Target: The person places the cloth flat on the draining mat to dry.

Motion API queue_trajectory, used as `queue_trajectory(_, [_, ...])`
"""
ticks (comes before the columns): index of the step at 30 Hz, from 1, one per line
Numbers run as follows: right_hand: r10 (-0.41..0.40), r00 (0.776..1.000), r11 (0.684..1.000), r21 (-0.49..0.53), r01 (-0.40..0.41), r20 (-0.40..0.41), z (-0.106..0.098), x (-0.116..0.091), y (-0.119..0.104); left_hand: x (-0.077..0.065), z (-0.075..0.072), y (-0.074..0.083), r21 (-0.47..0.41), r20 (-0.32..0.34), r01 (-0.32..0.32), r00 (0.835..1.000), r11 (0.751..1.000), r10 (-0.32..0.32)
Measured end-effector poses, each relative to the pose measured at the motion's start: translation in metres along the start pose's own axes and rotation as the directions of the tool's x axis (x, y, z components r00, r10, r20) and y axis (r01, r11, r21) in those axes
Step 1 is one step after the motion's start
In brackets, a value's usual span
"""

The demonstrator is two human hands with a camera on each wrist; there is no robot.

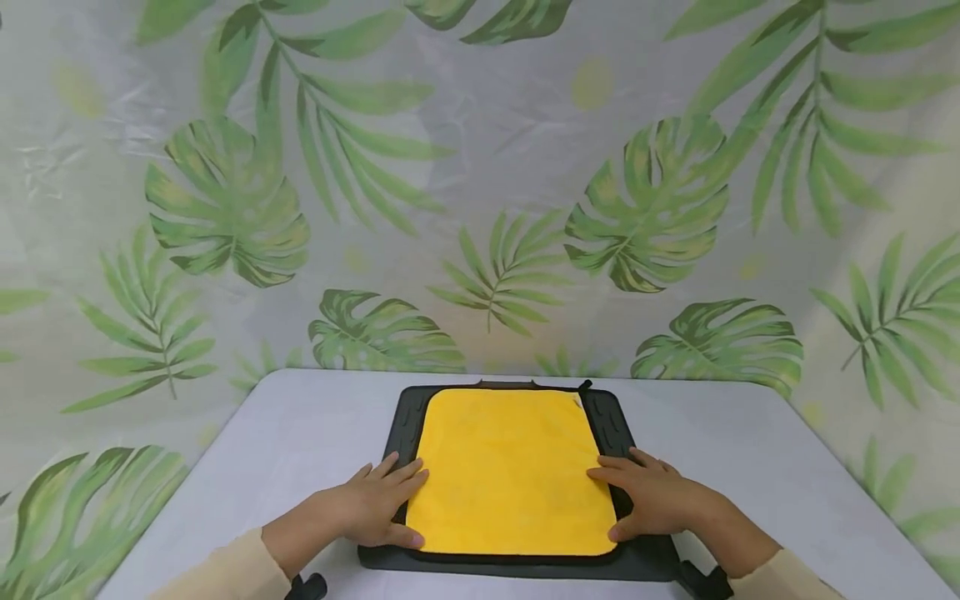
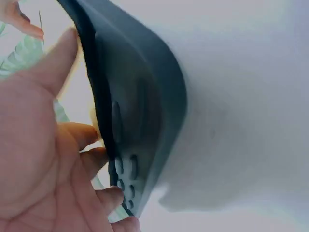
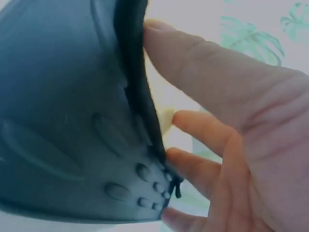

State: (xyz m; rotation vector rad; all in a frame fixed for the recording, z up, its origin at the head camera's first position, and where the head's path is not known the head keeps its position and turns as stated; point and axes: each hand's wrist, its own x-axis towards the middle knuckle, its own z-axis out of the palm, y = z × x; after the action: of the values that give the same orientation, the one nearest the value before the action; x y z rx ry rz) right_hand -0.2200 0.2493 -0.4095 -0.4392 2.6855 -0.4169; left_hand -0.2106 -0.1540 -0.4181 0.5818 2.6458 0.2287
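Note:
A yellow cloth mat (image 1: 513,475) with rounded corners lies flat on a black tray (image 1: 525,568). At the mat's left edge rests my left hand (image 1: 375,507), fingers spread, thumb near the front corner. My right hand (image 1: 652,496) touches the opposite edge in much the same way, its thumb by the front right corner. Seen from the left wrist, the tray's rim (image 2: 164,82) and raised oval bumps show beside the fingers. The right wrist view has similar bumps on the tray (image 3: 58,96) and a dark edge along the mat. Neither hand grips anything.
A white table (image 1: 300,433) lies under the tray. Behind it hangs a leaf-patterned sheet (image 1: 495,175). A small black tab (image 1: 585,385) sticks up at the back right of the tray. Black wrist gear (image 1: 307,587) shows below the left sleeve.

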Motion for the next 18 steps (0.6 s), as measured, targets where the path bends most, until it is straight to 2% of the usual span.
queue_trajectory(6, [-0.061,0.997,0.995,0.073,0.064,-0.047,0.008,0.001,0.010,-0.008,0.006,-0.007,-0.020,-0.013,-0.042,0.999,0.999,0.041])
queue_trajectory(11, [-0.067,0.997,0.988,0.135,0.070,-0.027,0.008,-0.001,0.018,-0.014,0.006,-0.007,-0.030,0.001,-0.004,1.000,1.000,0.004])
queue_trajectory(15, [-0.066,0.997,0.984,0.161,0.070,-0.033,0.005,0.001,0.016,-0.013,0.006,-0.008,-0.061,-0.033,-0.012,0.999,0.998,0.010])
queue_trajectory(18, [-0.084,0.996,0.985,0.146,0.089,-0.039,0.009,0.003,0.011,-0.008,0.013,-0.010,-0.076,-0.066,-0.037,0.997,0.996,0.032])
